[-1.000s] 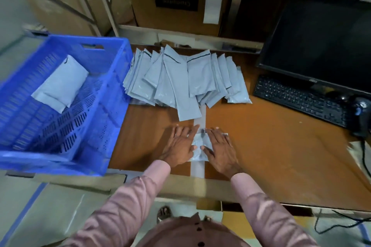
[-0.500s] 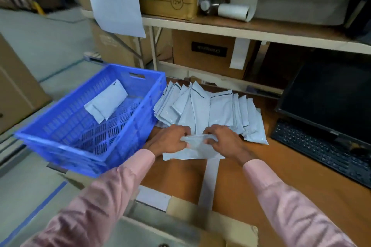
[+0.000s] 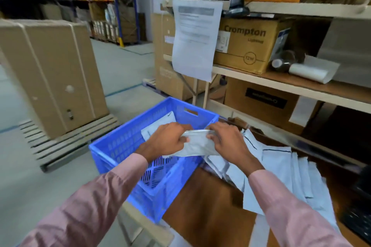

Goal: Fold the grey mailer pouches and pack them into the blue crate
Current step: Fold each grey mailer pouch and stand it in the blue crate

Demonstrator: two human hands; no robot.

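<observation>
far left of the blue crate (image 3: 128, 142), a tall strapped cardboard box (image 3: 50, 74) stands on a slatted pallet (image 3: 66, 140) on the floor. the blue crate sits at the left end of the desk (image 3: 202, 202), its near corner overhanging the desk edge. inside the crate, against its far wall, one folded pouch (image 3: 158, 124) lies flat.

the left hand (image 3: 170, 140) is over the crate's open top, fingers curled and clamped on the left end of a folded grey mailer pouch (image 3: 195, 144). that pouch hangs in the air between the two hands, above the crate's right rim, not touching the crate floor. the right hand (image 3: 226, 138), just right of the crate's right wall, pinches the pouch's other end with curled fingers. both sleeves are pink.

right of the crate, a fanned pile of unfolded grey pouches (image 3: 281, 170) lies on the desk, partly under the right forearm. behind the crate, a printed sheet (image 3: 195, 38) hangs from the shelving (image 3: 291, 84), and a brown carton marked crompton (image 3: 247, 44) sits on the shelf further right.
</observation>
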